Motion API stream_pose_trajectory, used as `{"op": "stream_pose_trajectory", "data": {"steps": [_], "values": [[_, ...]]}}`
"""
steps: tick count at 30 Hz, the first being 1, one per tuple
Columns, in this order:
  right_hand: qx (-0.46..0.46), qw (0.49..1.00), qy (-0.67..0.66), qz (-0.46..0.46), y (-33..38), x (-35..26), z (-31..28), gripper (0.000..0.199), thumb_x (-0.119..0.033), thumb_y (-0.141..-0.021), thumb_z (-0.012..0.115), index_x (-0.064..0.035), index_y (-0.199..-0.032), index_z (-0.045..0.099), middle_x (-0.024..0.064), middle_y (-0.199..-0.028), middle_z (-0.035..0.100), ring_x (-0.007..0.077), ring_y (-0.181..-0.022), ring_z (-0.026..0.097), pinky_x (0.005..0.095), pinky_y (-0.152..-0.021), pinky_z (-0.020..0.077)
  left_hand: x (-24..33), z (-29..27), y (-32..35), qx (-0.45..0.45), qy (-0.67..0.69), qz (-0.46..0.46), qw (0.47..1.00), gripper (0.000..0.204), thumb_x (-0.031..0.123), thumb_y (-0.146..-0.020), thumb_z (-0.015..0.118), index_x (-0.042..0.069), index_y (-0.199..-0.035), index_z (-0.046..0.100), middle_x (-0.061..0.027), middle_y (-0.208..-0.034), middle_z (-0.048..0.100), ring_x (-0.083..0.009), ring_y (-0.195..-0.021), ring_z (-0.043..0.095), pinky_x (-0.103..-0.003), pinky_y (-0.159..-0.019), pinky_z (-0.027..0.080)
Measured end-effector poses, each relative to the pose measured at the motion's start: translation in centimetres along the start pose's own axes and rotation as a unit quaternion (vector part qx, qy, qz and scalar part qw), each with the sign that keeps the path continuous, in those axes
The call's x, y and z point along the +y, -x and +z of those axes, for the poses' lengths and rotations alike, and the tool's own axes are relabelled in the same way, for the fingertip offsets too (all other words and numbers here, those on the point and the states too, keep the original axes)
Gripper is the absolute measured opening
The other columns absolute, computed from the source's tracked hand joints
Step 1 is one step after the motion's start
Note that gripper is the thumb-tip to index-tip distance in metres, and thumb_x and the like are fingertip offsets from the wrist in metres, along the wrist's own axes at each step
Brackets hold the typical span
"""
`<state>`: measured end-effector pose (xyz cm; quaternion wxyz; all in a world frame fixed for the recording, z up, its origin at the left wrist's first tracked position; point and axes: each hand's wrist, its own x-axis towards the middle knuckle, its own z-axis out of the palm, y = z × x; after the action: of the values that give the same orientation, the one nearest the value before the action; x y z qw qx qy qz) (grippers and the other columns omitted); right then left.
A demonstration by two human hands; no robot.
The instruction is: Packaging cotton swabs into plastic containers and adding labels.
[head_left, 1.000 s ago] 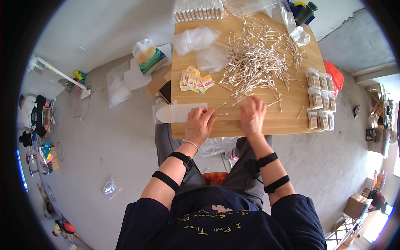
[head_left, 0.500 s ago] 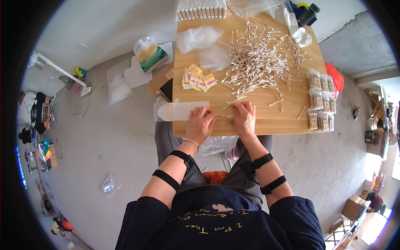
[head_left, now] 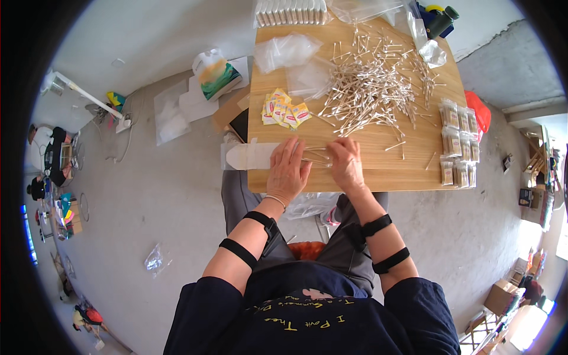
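Fingers of left hand [head_left: 288, 168]: spread flat, palm down, pressing a clear plastic sleeve [head_left: 254, 155] at the near edge of the wooden table [head_left: 414, 160]. Right hand [head_left: 346, 164]: fingers curled, pinching a few cotton swabs [head_left: 316, 155] between the hands. Whether the swab tips enter the sleeve is hard to make out. Loose swab pile [head_left: 370, 89] lies beyond.

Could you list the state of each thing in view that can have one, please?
Clear plastic sleeve: flat on the table's near edge, pinned by the left hand.
Small bunch of swabs: gathered between both hands.
Right hand: fingers on the bunch.
Swab pile: loose, scattered.
Yellow sachets: fanned out.
Filled packets: stacked at the right edge.
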<state>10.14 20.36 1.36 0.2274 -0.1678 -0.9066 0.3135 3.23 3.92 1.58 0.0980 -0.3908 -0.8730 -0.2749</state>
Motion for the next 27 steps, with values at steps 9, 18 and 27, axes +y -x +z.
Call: {"op": "stream_pose_trajectory", "data": {"steps": [9, 18, 27], "values": [[0.041, 0.997, 0.060, -0.014, -0.6, 1.4, -0.5, 0.031, 0.004, -0.076, 0.058, -0.0070, -0.103, 0.067, 0.0111, -0.106, 0.058, 0.0335, -0.099, 0.052, 0.0422, -0.088, 0.0448, -0.6, 0.3, 0.2, -0.021, 0.069, 0.030, 0.997, 0.023, 0.016, -0.085, 0.066, 0.010, -0.107, 0.063, -0.0067, -0.111, 0.056, -0.0256, -0.112, 0.052, -0.047, -0.109, 0.036], [0.060, 0.992, 0.114, -0.016, -3.8, 4.8, -0.6, 0.018, -0.013, -0.077, 0.072, -0.0130, -0.095, 0.066, 0.0074, -0.104, 0.054, 0.0326, -0.101, 0.049, 0.0444, -0.088, 0.0420, -0.3, 0.5, 0.1, -0.009, 0.071, 0.035, 0.997, 0.018, 0.015, -0.083, 0.068, 0.011, -0.100, 0.064, -0.0058, -0.103, 0.056, -0.0259, -0.105, 0.054, -0.046, -0.107, 0.039], [0.042, 0.994, 0.069, -0.079, -2.9, 3.9, 0.5, 0.017, -0.015, -0.081, 0.068, -0.0093, -0.095, 0.059, 0.0079, -0.106, 0.053, 0.0316, -0.100, 0.048, 0.0459, -0.087, 0.0385, -0.3, 0.6, 0.0, -0.003, 0.068, 0.033, 0.997, 0.018, 0.016, -0.083, 0.068, 0.010, -0.100, 0.065, -0.0052, -0.102, 0.057, -0.0258, -0.105, 0.054, -0.047, -0.108, 0.038]]}}
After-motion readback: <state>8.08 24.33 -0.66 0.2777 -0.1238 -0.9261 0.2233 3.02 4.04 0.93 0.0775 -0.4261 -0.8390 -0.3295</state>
